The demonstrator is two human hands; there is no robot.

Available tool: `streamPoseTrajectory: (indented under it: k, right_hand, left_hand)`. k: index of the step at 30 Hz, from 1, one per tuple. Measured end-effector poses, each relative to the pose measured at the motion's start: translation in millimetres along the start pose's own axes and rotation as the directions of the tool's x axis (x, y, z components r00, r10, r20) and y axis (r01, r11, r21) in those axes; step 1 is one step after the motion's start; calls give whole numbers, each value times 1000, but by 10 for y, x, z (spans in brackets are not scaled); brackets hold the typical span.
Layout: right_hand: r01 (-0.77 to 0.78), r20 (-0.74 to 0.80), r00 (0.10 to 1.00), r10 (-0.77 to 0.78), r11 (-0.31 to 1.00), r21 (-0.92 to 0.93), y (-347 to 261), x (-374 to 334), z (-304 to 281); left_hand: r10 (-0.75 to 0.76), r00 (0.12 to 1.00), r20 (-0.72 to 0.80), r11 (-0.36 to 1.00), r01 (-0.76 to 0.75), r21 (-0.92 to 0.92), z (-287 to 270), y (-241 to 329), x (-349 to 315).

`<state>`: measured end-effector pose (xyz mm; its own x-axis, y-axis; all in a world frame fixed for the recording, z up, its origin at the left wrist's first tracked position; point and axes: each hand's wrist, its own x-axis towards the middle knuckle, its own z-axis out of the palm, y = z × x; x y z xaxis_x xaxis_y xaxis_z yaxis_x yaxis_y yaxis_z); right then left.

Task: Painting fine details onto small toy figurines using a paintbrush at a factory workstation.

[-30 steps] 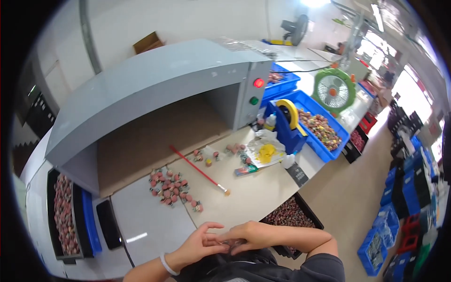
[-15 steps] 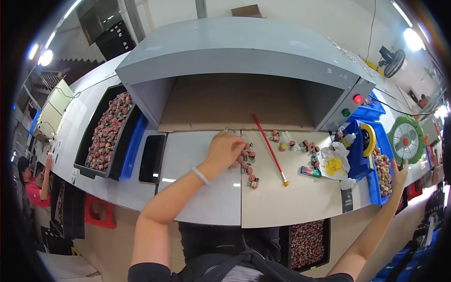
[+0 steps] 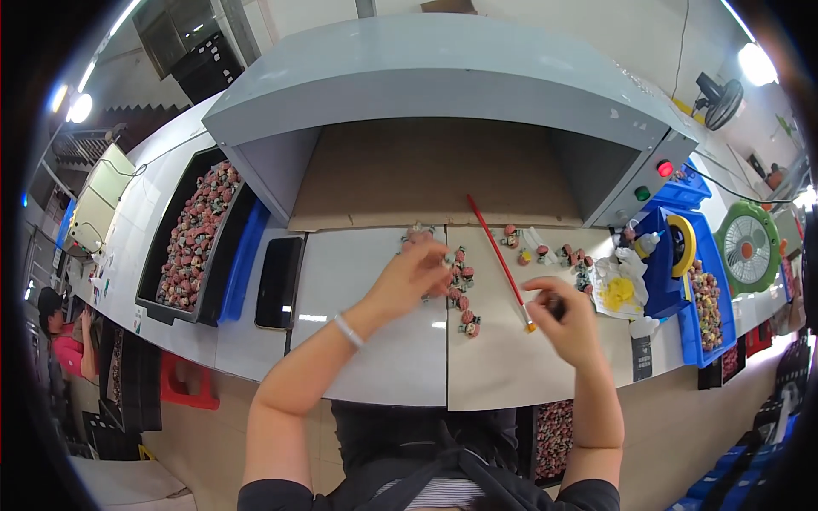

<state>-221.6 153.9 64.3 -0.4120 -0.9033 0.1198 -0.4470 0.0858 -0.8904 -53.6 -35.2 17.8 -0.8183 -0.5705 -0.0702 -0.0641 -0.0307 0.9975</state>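
My left hand [image 3: 415, 274] reaches over the white table [image 3: 375, 341] into a loose row of several small red and pink figurines [image 3: 464, 294], its fingers closing around one of them. My right hand [image 3: 564, 319] hovers over the table to the right, pinching a small dark object between thumb and fingers. A long red-handled brush [image 3: 500, 260] lies diagonally between the two hands, its tip close to my right thumb. More small figurines [image 3: 554, 254] lie scattered beyond the right hand.
A black tray [image 3: 198, 232] full of figurines stands at the left beside a black phone [image 3: 279, 281]. A grey hood [image 3: 443, 81] covers the back. A yellow-stained cloth [image 3: 620, 291], blue bins [image 3: 682, 272] and a green fan [image 3: 748, 249] are at the right. A person [image 3: 64, 336] sits far left.
The view has swung from the right side toward the table's middle. My hands, first clasped together near my body, have separated; the left reached the figurines and the right came in holding a small object.
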Motion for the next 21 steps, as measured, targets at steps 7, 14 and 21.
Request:
streamPoseTrajectory:
  k: [7,14,21]
  right_hand:
    - [2,226,974,-7,1000,24,-70,341,624]
    - [-49,216,976,25,993,108,193,291,726]
    - [6,227,973,-32,993,115,234,267,731]
  left_hand:
    - [23,984,174,916,49,-399,-86,-96,-463]
    - [161,976,144,883,-78,-462,-71,-148,-596]
    - [73,988,135,852,9,-524,-57,-59,-633]
